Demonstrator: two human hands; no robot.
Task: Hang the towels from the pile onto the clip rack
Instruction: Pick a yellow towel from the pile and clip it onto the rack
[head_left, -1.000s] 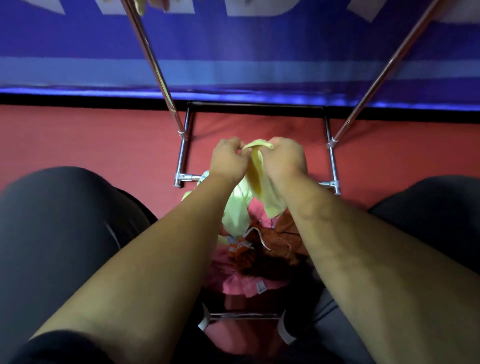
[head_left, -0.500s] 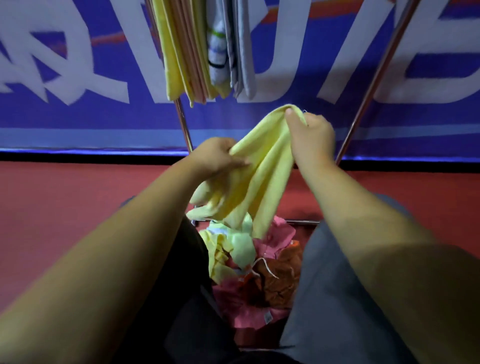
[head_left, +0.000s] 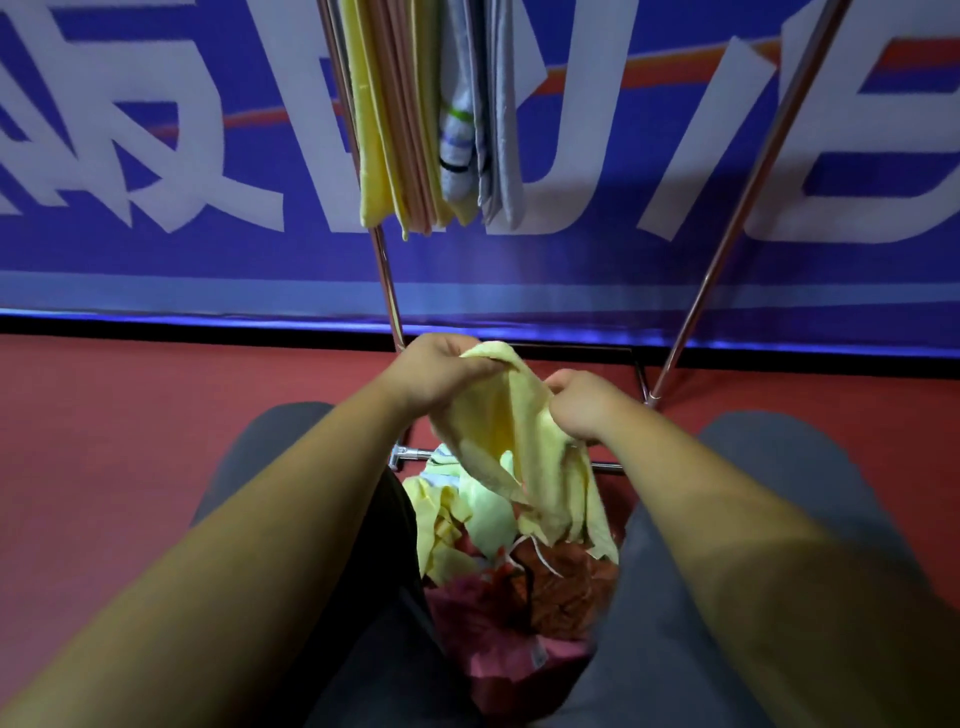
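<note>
Yellow towel (head_left: 511, 415) held up in both hands above the pile (head_left: 519, 582).
Red floor (head_left: 130, 415) stretches wide to the left. The left hand (head_left: 441, 371) pinches the towel's top edge. The right hand (head_left: 582, 402) grips its side edge slightly lower, knuckles up. Both sit between the slanted poles of the clip rack (head_left: 385, 270), well below the hung towels (head_left: 431, 114).

Two hands (head_left: 441, 374) (head_left: 584, 408), one held towel (head_left: 511, 421)

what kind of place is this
Likely an indoor hall or event space: red floor, a large blue banner with white lettering along the wall, and a metal rack with hung towels.
</note>
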